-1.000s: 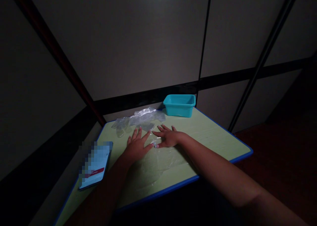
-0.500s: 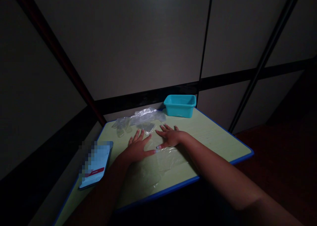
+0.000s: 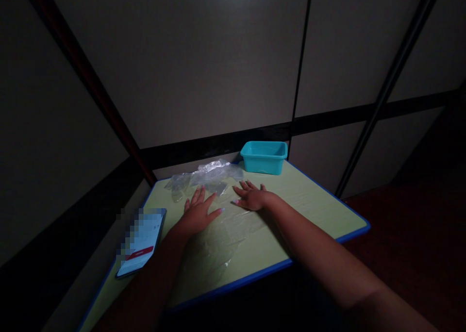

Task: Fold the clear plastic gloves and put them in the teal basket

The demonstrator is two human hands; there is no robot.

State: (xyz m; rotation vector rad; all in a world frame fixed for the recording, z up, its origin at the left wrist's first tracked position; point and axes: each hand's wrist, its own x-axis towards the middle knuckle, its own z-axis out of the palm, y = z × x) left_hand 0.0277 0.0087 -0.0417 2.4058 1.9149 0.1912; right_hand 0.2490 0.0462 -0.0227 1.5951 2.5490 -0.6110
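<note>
A thin clear plastic sheet [image 3: 227, 240] lies flat on the pale green table [image 3: 320, 215]. My left hand [image 3: 198, 215] rests palm down at the sheet's left part, fingers spread, holding nothing. On its upper right part lies my right hand [image 3: 252, 197], also palm down with fingers apart and nothing in it. Crumpled clear plastic [image 3: 214, 173] sits just beyond my fingertips, near the table's back edge. The exact outline of the flat sheet is hard to make out in the dim light.
A turquoise plastic basket [image 3: 265, 158] stands at the back edge, right of the crumpled plastic. A phone or tablet [image 3: 145, 240] with a lit screen lies at the left edge, close to my left forearm. Panelled doors [image 3: 214, 70] rise behind the table.
Both hands have moved slightly forward on the table, and the gap between them has widened. More of the flat sheet shows between them.
</note>
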